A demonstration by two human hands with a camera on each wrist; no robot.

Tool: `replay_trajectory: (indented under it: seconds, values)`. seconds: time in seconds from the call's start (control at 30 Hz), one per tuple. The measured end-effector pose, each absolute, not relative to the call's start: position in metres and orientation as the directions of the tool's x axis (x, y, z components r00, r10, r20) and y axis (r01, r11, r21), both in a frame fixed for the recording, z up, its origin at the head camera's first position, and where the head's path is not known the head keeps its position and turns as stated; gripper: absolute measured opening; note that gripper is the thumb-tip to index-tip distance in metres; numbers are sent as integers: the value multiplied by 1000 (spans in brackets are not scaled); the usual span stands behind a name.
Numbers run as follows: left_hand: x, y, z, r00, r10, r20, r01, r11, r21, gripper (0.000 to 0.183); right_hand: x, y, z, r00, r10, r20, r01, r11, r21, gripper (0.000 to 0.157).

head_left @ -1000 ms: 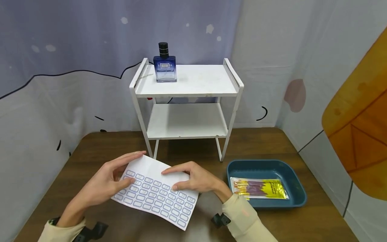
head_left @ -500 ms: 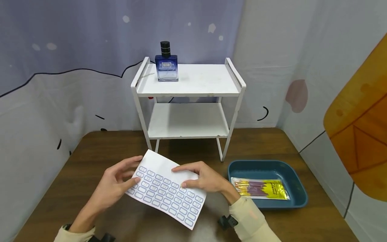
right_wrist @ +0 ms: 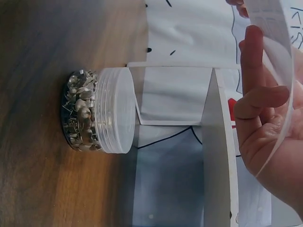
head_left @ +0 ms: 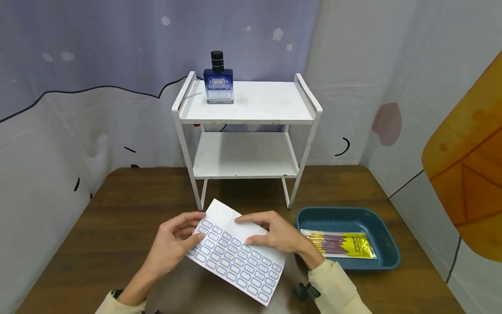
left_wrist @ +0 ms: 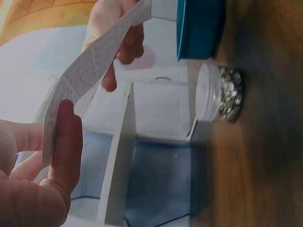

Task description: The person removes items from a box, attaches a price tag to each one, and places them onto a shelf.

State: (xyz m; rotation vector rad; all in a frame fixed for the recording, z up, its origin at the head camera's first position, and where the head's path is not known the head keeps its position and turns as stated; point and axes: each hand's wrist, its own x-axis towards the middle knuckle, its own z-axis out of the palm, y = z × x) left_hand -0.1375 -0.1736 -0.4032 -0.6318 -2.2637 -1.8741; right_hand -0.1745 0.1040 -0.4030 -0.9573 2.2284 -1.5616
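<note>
A white sheet of blue-bordered sticker labels (head_left: pixel 239 261) is held tilted above the table between both hands. At its left edge, my left hand (head_left: pixel 166 244) pinches it, thumb on the printed face and fingers behind. My right hand (head_left: pixel 280 231) grips the blank upper right margin between thumb and fingers. The paper bends slightly in the left wrist view. Below it on the table stands a clear jar of metal thumbtacks (right_wrist: pixel 84 111) with a translucent white lid (left_wrist: pixel 207 92); the sheet hides this jar in the head view.
A white two-tier shelf (head_left: pixel 247 152) stands at the back, with a blue perfume bottle (head_left: pixel 218 89) on its top left. To the right, a teal tray (head_left: pixel 386 257) contains a yellow-and-purple packet of brushes (head_left: pixel 339 244). Patterned cloth (head_left: pixel 98 131) surrounds the wooden table (head_left: pixel 117 205).
Both hands have carried the label sheet rightward and slightly toward me, keeping their hold on it. The head view has shifted a little; shelf, bottle and tray have stayed put.
</note>
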Motion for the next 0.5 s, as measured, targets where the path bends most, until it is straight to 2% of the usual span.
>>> replay_trajectory:
  seconds: [0.27,0.5]
  values:
    - [-135,-161,-407,-916,278,289,328,104,939,39,-171,108,-405,-780,-605,164,-352,207,-913,45]
    - [-131,-162,-409,-912,259,318,354,107,929,38,-171,116,-410,-797,-585,154,-317,187,-930,44]
